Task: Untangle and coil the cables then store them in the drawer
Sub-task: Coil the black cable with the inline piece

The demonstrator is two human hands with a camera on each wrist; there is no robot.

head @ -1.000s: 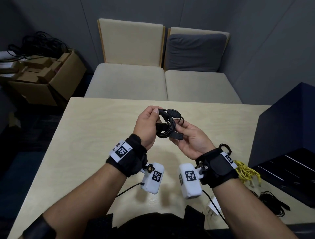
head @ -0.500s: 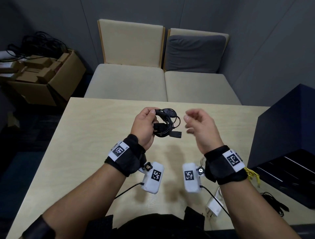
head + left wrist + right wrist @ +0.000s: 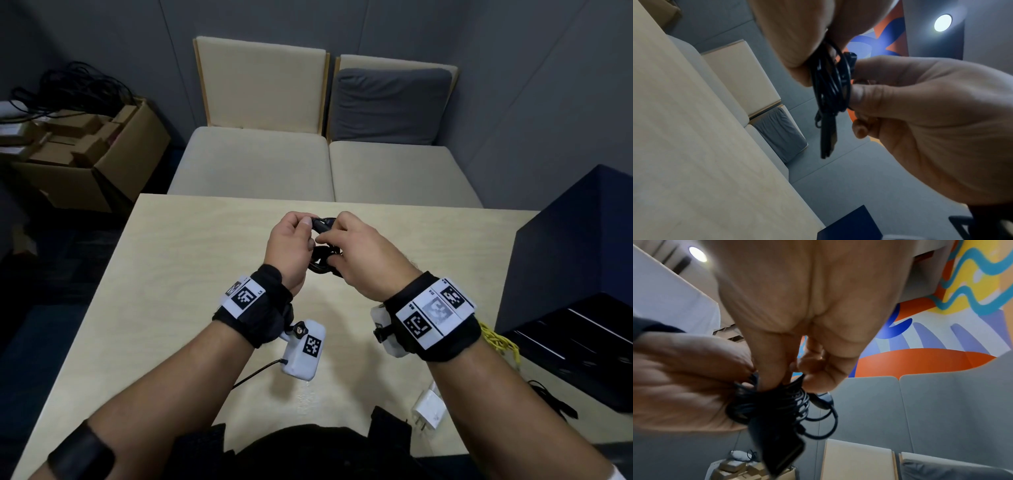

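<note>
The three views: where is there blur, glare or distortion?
Head view: sharp, the table edges splayed by the wide angle. Left wrist view: ceiling lamp glares, black cable fairly clear, left hand soft. Right wrist view: right hand and cable plug blurred.

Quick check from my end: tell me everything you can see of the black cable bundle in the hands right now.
The black cable bundle is thin, glossy-looking cord wound into a small tight coil of many loops, with one loose loop sagging out. A flat rectangular plug hangs free below the coil; a second, rounded connector sticks out at the side. It is held in the air above the table, touching nothing else. The left hand grips one side and the right hand pinches the other.
</note>
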